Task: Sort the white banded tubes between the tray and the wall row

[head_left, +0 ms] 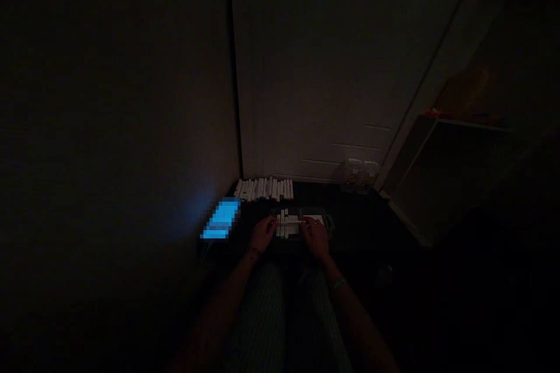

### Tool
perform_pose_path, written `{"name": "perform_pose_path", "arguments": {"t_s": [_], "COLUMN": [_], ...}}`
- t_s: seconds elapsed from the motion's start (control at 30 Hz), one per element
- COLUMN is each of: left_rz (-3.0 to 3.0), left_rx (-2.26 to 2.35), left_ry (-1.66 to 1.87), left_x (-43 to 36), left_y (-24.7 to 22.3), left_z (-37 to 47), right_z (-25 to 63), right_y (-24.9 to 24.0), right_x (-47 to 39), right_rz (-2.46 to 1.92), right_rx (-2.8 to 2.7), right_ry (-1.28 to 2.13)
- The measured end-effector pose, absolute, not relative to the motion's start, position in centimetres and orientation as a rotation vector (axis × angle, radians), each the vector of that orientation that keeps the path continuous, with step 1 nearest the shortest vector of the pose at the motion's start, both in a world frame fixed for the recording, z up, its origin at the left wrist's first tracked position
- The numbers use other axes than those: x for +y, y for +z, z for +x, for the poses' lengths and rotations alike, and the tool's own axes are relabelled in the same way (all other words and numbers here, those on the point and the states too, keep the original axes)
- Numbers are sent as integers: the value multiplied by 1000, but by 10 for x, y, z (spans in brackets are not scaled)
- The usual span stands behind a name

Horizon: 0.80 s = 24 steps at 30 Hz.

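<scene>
In the dim head view, a white marker [289, 222] lies crosswise between my two hands. My left hand [263, 233] is closed on its left end, and my right hand [315, 237] grips the right end. Beneath it sits an open clear plastic case [329, 223], partly covered by my hands. A few white markers [282, 232] stand side by side in the left half of the case. Farther back, a row of several white markers [263, 189] lies along the wall.
A glowing blue, pixelated screen [221, 219] is at the left on the dark table [363, 221]. Two clear plastic containers [361, 176] stand at the back right by the wall. A shelf unit [420, 151] is on the right, and a wall closes off the left.
</scene>
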<state>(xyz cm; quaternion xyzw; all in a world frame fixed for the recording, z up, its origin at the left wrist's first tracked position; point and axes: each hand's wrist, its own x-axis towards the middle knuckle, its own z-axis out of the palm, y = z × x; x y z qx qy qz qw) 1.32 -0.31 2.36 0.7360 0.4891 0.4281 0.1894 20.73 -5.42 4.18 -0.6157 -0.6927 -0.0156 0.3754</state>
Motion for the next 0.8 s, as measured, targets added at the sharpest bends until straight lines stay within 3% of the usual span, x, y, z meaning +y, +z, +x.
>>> {"name": "perform_pose_path", "arguments": {"t_s": [0.8], "left_rz": [2068], "left_rx": [1374], "left_ry": [1192], "left_x": [0], "left_y": [20], "left_z": [13], "right_z": [206], "right_y": [42], "right_x": [-54], "right_rz": [-1584], "right_rx": [-1803], "right_ry": [-84]}}
